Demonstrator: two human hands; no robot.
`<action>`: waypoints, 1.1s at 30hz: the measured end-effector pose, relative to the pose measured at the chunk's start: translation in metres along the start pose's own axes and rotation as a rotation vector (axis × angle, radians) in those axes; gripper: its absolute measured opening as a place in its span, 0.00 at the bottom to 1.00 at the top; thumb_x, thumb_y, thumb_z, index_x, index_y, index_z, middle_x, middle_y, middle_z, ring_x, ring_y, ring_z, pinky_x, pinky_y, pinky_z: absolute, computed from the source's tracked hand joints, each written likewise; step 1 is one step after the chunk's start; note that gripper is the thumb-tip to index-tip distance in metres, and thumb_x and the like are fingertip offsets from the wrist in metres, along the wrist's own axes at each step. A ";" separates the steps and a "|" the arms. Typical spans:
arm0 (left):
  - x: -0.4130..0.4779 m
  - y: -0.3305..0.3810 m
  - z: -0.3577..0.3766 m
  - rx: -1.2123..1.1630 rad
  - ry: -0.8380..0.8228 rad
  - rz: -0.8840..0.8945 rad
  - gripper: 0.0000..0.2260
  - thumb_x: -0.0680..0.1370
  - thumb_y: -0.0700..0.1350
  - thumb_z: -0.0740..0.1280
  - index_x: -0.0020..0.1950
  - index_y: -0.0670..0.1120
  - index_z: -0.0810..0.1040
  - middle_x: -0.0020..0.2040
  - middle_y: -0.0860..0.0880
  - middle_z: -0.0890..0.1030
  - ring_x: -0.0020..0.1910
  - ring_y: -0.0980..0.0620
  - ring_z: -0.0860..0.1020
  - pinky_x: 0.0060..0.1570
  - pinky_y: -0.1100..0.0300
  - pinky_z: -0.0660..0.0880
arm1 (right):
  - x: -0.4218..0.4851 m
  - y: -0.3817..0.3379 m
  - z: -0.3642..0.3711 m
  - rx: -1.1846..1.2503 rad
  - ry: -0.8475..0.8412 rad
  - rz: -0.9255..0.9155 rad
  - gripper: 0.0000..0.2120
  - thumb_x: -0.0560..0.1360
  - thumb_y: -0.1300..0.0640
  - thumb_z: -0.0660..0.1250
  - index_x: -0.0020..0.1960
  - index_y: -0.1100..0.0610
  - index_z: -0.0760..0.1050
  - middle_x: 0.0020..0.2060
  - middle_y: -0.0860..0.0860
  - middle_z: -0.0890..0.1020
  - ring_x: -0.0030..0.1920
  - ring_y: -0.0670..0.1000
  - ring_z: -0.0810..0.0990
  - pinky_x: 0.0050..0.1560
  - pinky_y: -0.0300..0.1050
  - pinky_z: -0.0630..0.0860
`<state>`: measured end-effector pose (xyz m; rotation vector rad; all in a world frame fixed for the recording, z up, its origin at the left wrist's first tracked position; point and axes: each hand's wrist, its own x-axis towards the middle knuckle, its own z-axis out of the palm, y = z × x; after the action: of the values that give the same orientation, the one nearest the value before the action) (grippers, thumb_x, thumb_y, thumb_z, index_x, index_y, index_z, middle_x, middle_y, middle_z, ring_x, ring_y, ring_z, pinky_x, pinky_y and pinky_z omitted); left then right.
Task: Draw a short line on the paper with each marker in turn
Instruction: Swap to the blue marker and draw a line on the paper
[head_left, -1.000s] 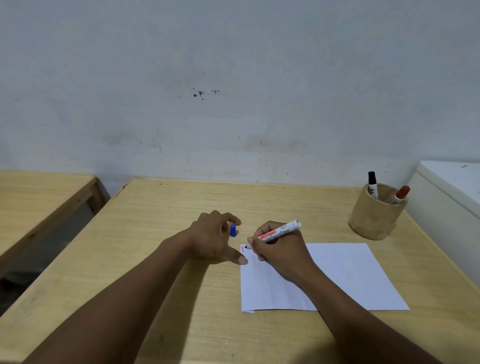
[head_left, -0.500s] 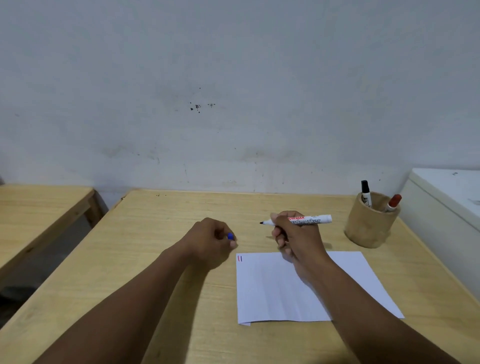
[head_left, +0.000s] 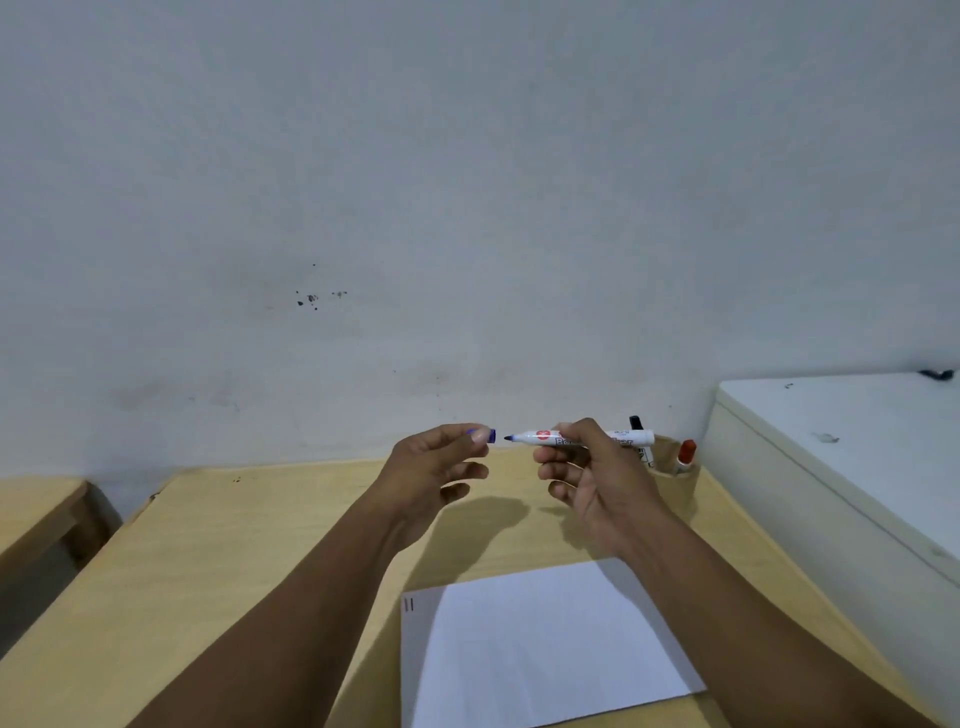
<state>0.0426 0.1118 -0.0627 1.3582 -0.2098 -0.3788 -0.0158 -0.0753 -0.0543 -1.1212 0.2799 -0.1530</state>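
Above the far half of the table (head_left: 249, 561), at approx. 12 o'clock from the paper (head_left: 550, 649), the blue marker (head_left: 582, 439) is held level in mid-air, nib pointing to 9 o'clock. It is pinched by the right hand (head_left: 597, 478) between thumb and forefinger around mid-barrel, w/ the other fingers curled loosely below. The blue cap (head_left: 488, 435) is pinched at the fingertips of the left hand (head_left: 436, 467), mouth facing the nib at 3 o'clock, a small gap left between the two; the remaining fingers are spread loosely. The step in hand is judged to be recapping, since two short strokes (head_left: 409, 605), one reddish and one darker, are seen side by side at the paper's top-left corner. For the next move, cap and nib need to be lined up on one axis and pushed together until seated; the barrel would then probably be returned to the holder (head_left: 675, 486) at approx. 1 o'clock from the paper, and another marker taken. The marker is seen as a white barrel w/ a red round logo and dark lettering, partly hidden by the fingers, and a dark blue tip. In the holder a black-capped marker (head_left: 635, 422) and a red-capped marker (head_left: 687, 453) are stood upright, the black one partly hidden behind the held barrel. Whether the black one has been used yet cannot be told for sure.
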 end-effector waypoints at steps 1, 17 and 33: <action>0.002 0.000 0.007 -0.003 -0.020 0.000 0.12 0.67 0.51 0.78 0.47 0.48 0.87 0.42 0.51 0.84 0.38 0.51 0.82 0.42 0.57 0.71 | 0.000 -0.002 -0.003 0.011 -0.001 -0.010 0.07 0.77 0.60 0.66 0.46 0.63 0.80 0.31 0.57 0.83 0.25 0.50 0.79 0.29 0.42 0.68; 0.026 -0.001 0.064 0.074 -0.069 0.037 0.06 0.74 0.48 0.76 0.48 0.48 0.87 0.39 0.53 0.84 0.37 0.51 0.81 0.42 0.58 0.72 | -0.001 -0.019 -0.036 0.100 0.024 -0.081 0.07 0.78 0.60 0.66 0.43 0.60 0.80 0.33 0.57 0.84 0.27 0.50 0.80 0.30 0.40 0.69; 0.042 0.048 0.086 0.190 0.047 0.309 0.05 0.76 0.45 0.75 0.46 0.44 0.86 0.37 0.49 0.84 0.38 0.50 0.83 0.40 0.59 0.75 | -0.002 -0.070 -0.048 0.062 0.040 0.123 0.22 0.76 0.41 0.70 0.50 0.61 0.75 0.30 0.57 0.83 0.18 0.45 0.74 0.15 0.33 0.63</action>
<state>0.0565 0.0251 -0.0013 1.4916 -0.4184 -0.0686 -0.0311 -0.1466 -0.0102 -1.0370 0.3765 -0.0741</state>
